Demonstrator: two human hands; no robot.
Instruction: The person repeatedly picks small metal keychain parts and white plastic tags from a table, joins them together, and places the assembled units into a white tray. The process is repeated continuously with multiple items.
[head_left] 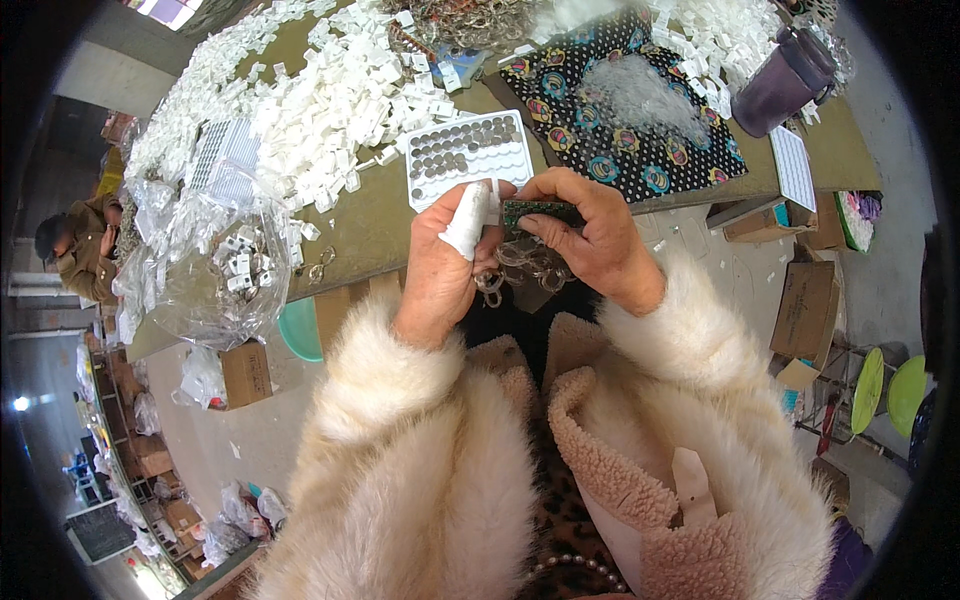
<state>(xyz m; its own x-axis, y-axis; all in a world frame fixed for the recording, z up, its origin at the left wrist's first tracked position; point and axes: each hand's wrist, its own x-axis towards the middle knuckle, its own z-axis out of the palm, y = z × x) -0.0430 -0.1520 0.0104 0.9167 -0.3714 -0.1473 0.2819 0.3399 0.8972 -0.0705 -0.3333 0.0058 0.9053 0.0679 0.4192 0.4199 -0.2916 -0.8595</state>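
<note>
My left hand has a white wrapping round one digit. It pinches a small white piece, partly hidden by the fingers. Close beside it, my right hand grips a small green circuit board between thumb and fingers. Loops of thin, shiny wire hang below the board between both hands; where they attach is hidden. Just beyond the hands lies a white moulded tray with rows of round silver button cells, its right lower part without cells.
Heaps of small white plastic pieces cover the table's left. A clear bag hangs at the near edge. A dotted cloth bears clear bits; a purple bottle stands right. Cartons sit below. Another person is far left.
</note>
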